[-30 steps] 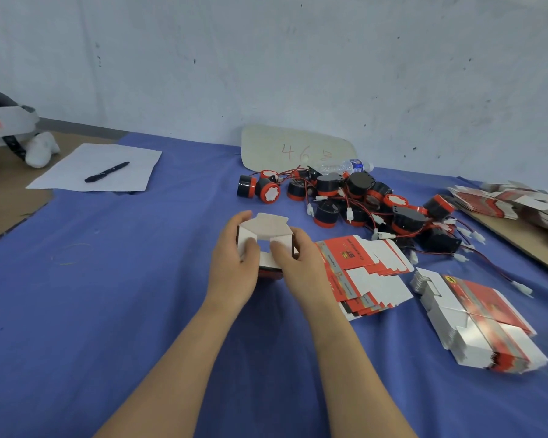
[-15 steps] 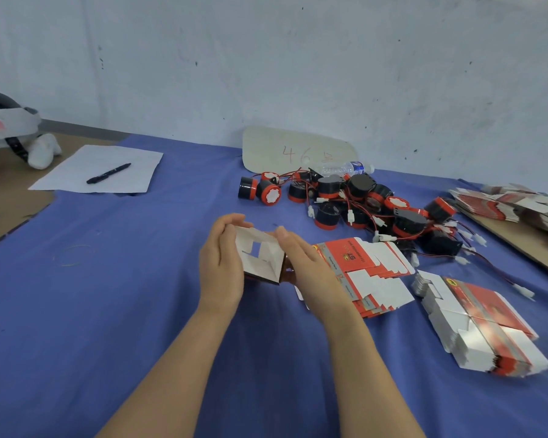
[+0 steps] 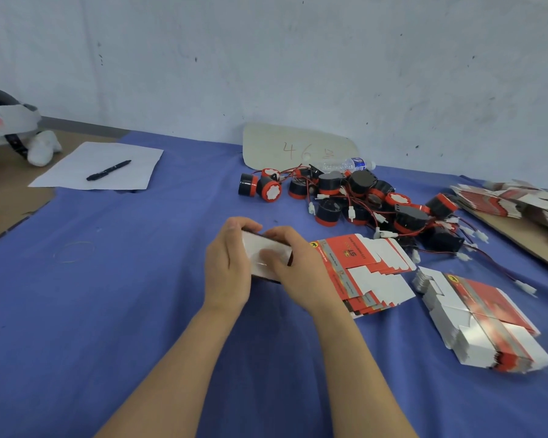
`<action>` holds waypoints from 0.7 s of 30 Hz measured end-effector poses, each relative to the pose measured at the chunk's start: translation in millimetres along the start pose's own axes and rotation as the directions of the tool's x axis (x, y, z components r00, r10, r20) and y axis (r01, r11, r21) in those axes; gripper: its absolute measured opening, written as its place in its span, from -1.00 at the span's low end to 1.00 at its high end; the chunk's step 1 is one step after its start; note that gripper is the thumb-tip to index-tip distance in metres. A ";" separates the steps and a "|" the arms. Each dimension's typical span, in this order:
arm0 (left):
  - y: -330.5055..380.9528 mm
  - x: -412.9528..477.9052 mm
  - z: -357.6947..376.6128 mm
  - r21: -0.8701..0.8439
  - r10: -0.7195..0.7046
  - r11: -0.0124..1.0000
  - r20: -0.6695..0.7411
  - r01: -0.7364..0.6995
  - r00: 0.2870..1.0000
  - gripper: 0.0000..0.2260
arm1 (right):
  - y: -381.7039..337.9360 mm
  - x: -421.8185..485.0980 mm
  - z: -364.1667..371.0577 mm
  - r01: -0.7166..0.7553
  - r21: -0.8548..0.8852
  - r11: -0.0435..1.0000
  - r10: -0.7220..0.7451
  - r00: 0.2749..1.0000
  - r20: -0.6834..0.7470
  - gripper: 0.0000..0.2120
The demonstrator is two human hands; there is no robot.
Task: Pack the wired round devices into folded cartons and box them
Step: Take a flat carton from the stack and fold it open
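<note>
A small white and red carton (image 3: 266, 252) sits between both hands above the blue cloth, its white flap face turned up. My left hand (image 3: 228, 267) grips its left side, fingers curled over the far edge. My right hand (image 3: 301, 270) holds its right side, thumb pressing on the white flap. A pile of black and red round devices (image 3: 355, 200) with red wires lies beyond. Two stacks of flat cartons lie to the right, one (image 3: 361, 270) beside my right hand and one (image 3: 481, 320) farther right.
A blue cloth (image 3: 124, 295) covers the table. A white sheet with a black pen (image 3: 108, 170) lies far left. A cardboard sign (image 3: 298, 147) and a plastic bottle (image 3: 345, 165) lie by the wall. More flat cartons (image 3: 513, 200) rest on brown board at the right edge.
The carton's open flaps have been folded down flat. Both hands turned the carton and closed over it, lowering it slightly toward the cloth.
</note>
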State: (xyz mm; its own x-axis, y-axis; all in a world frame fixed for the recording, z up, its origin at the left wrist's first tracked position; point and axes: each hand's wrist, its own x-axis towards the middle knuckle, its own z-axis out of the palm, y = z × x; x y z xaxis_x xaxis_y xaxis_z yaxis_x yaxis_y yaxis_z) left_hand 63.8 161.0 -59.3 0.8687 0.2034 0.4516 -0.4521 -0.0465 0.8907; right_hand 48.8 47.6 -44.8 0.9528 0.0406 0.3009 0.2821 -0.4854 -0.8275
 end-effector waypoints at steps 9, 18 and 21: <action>1.4 4.1 -1.9 -0.112 -0.105 0.990 -0.150 0.089 0.983 -0.73 | 7.1 0.5 5.5 0.052 -0.245 0.968 -0.081 0.991 -0.111 -0.81; 2.4 8.0 0.4 -0.218 -0.417 0.855 0.249 0.470 0.874 -0.63 | 9.1 1.7 5.6 -0.025 -0.146 0.989 -0.008 0.976 -0.216 -0.74; 1.6 9.5 0.4 -0.241 -0.377 0.875 0.203 0.419 0.904 -0.61 | 9.6 3.4 6.7 0.011 -0.165 0.986 -0.041 0.983 -0.180 -0.65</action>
State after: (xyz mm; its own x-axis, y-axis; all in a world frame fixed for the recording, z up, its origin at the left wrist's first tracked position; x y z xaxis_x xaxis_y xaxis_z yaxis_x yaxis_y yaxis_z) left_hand 71.4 162.5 -53.5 0.9965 0.0032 0.0831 -0.0807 0.2802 0.9565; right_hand 55.5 48.9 -54.8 0.9048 -0.0971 0.4146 0.2697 -0.6228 -0.7345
